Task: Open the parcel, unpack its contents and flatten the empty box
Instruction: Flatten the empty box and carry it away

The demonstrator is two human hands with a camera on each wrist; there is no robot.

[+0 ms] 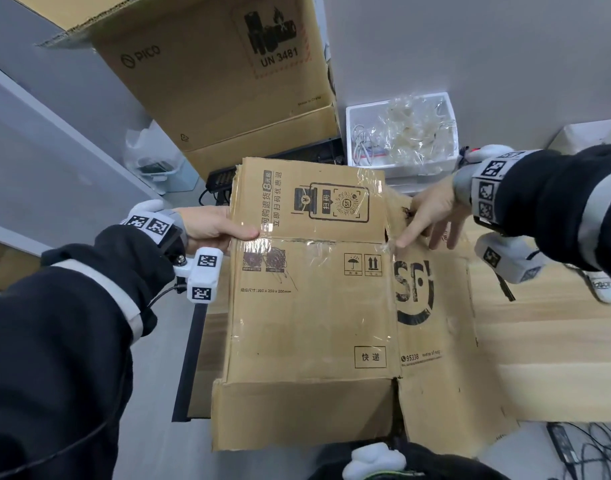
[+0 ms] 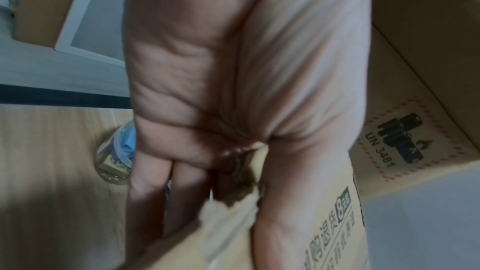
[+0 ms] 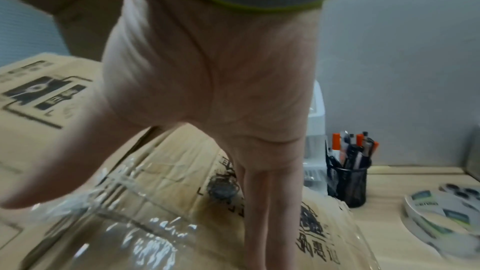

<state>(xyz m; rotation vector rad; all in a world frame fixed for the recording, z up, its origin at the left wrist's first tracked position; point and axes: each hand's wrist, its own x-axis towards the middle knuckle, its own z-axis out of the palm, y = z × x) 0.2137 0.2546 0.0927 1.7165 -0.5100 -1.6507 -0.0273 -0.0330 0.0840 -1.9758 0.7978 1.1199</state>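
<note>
The brown SF parcel box (image 1: 307, 306) is collapsed and lies partly flat over the wooden table (image 1: 546, 341), with clear tape across its folds and its flaps spread out. My left hand (image 1: 214, 230) grips the box's left edge, thumb on top and fingers underneath; the left wrist view shows the same pinch on the cardboard edge (image 2: 233, 213). My right hand (image 1: 432, 216) is spread, fingers straight, touching the far right flap (image 1: 401, 209) near the taped corner. In the right wrist view its fingers (image 3: 270, 202) press down on the taped cardboard (image 3: 161, 202).
A large PICO carton (image 1: 221, 74) stands behind the box. A white tray (image 1: 401, 133) of cables and plastic wrap sits at the back right. A black mesh pen cup (image 3: 348, 180) and a roll of labels (image 3: 441, 217) are on the table. A clear container (image 2: 114, 159) lies at left.
</note>
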